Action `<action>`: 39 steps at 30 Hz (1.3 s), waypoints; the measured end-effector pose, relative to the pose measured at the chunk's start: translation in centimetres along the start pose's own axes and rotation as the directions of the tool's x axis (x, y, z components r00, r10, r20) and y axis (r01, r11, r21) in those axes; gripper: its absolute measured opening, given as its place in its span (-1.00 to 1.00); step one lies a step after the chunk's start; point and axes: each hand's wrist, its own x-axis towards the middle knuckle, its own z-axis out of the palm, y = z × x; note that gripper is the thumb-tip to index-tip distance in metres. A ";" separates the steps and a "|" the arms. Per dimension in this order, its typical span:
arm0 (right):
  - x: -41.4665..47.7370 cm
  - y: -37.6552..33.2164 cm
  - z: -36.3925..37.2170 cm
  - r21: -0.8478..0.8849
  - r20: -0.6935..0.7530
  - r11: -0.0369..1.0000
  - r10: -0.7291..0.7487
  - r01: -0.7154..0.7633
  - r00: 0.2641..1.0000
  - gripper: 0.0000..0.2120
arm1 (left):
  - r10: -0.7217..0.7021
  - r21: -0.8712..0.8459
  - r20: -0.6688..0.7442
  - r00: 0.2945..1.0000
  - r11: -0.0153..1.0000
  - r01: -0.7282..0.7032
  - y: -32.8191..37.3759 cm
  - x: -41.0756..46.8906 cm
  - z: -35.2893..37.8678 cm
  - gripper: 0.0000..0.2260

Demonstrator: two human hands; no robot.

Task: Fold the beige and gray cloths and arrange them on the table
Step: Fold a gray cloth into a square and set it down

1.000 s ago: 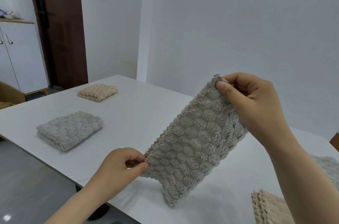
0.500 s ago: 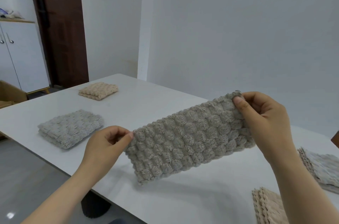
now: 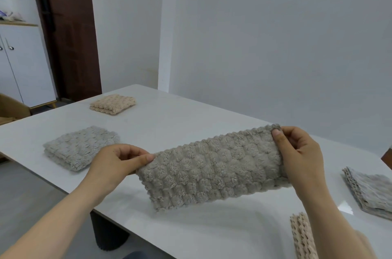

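Nearest to me, below and to the right of the held gray cloth (image 3: 212,167), lies a beige pile (image 3: 301,235) with scalloped edges, cut off by the frame's lower edge. The held gray cloth itself is a long doubled strip stretched sideways over the near part of the white table (image 3: 191,123). I cannot tell whether its lower edge touches the surface.

The left hand (image 3: 114,163) pinches the cloth's left end between thumb and curled fingers. The right hand (image 3: 301,157) grips the cloth's right end, with the thumb on the upper corner and the fingers behind the fabric.

To the right of the held cloth, a gray pile (image 3: 369,190) of flat cloths rests at the table's edge. To the left of it and a little farther off, I see a folded gray cloth (image 3: 80,146) lying on the table. Beyond that, well apart from the held cloth, a folded beige cloth (image 3: 112,103) sits near the far left corner.

Farthest behind the held cloth, to the left, stand a dark brown door (image 3: 67,36) and a white cabinet (image 3: 23,63).
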 end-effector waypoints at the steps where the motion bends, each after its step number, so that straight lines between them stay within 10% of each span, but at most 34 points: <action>1: 0.0 0.1 0.0 -0.017 0.008 1.000 -0.012 0.012 1.000 -0.88 | -0.022 0.031 0.046 0.999 0.999 0.020 0.0 0.1 -0.2 -0.95; 7: -0.1 1.4 0.1 -0.079 0.022 0.996 -0.036 0.038 0.999 -0.89 | -0.048 0.136 0.194 0.980 0.990 0.022 -0.3 0.7 -0.7 -0.90; 12: -0.5 1.9 0.3 -0.095 0.024 0.995 -0.031 0.033 0.999 -0.88 | -0.158 -0.168 0.170 0.973 0.968 0.187 -0.8 0.3 0.6 -0.79; 20: -1.5 1.7 0.5 -0.147 0.014 0.987 -0.064 0.065 0.998 -0.88 | 0.176 0.098 -0.160 0.971 0.982 -0.162 -0.6 -0.6 2.5 -0.81; 39: -6.4 -3.0 4.4 0.088 0.171 0.994 -0.084 0.070 0.982 -0.90 | 0.212 -0.207 0.010 0.977 0.956 -0.206 3.6 -3.9 6.6 -0.91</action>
